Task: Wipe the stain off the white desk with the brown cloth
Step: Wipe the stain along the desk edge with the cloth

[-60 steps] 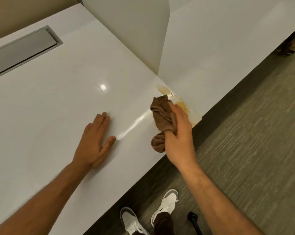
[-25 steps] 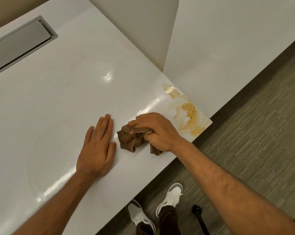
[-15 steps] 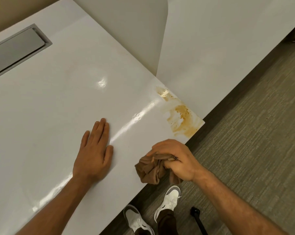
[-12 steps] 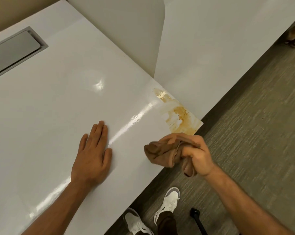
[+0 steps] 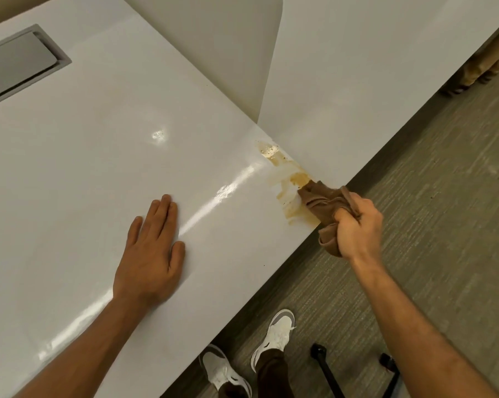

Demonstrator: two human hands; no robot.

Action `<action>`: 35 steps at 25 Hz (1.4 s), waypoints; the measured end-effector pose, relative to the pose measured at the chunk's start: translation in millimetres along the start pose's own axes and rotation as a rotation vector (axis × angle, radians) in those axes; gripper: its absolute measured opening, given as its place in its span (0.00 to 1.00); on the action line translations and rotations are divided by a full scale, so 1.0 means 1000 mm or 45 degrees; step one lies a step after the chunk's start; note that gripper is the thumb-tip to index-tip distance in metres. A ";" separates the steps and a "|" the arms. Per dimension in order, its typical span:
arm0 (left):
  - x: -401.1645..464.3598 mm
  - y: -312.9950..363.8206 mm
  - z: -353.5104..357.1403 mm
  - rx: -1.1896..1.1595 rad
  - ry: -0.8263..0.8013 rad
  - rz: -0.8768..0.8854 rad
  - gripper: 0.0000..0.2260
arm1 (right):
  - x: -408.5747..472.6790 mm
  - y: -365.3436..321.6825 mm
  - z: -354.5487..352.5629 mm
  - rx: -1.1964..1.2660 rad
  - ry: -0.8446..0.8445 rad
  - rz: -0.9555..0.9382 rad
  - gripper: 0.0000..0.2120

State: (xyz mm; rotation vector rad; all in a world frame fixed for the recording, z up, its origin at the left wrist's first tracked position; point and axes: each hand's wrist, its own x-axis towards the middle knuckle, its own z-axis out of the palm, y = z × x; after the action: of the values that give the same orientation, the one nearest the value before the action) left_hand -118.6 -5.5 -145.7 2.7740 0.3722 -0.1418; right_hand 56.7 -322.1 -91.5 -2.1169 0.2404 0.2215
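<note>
A yellow-brown stain point(image 5: 285, 179) smears the right front corner of the white desk point(image 5: 99, 156), along the seam with the neighbouring desk. My right hand point(image 5: 357, 225) is closed around the bunched brown cloth point(image 5: 323, 202), which presses on the stain's near end at the desk edge; part of the cloth hangs past the edge. My left hand point(image 5: 150, 254) lies flat on the desk, palm down, fingers together, well left of the stain.
An upright beige divider panel point(image 5: 228, 53) stands between this desk and the adjoining white desk point(image 5: 371, 81). A grey cable hatch point(image 5: 18, 61) is set into the far left. Below the edge are carpet, my white shoes point(image 5: 277, 331) and black chair legs point(image 5: 328, 369).
My right hand carried the cloth from the front edge up and right onto the stain's near end. The stain looks more smeared and paler at its lower part. The left hand stayed flat.
</note>
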 end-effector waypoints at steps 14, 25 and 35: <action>-0.001 0.000 0.001 -0.009 0.010 0.008 0.31 | -0.061 -0.025 0.017 0.423 -0.161 0.274 0.11; 0.000 0.000 0.003 -0.001 0.034 0.004 0.31 | -0.014 -0.008 0.071 -0.913 -0.109 -0.578 0.42; 0.000 0.002 0.002 0.020 0.026 0.004 0.31 | -0.062 0.005 0.089 -0.671 -0.539 -1.005 0.34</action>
State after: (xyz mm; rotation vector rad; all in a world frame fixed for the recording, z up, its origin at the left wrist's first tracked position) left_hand -118.8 -7.8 -147.4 2.7936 0.3738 -0.1163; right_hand -10.4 -244.0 -126.5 -2.4278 -0.9830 0.2673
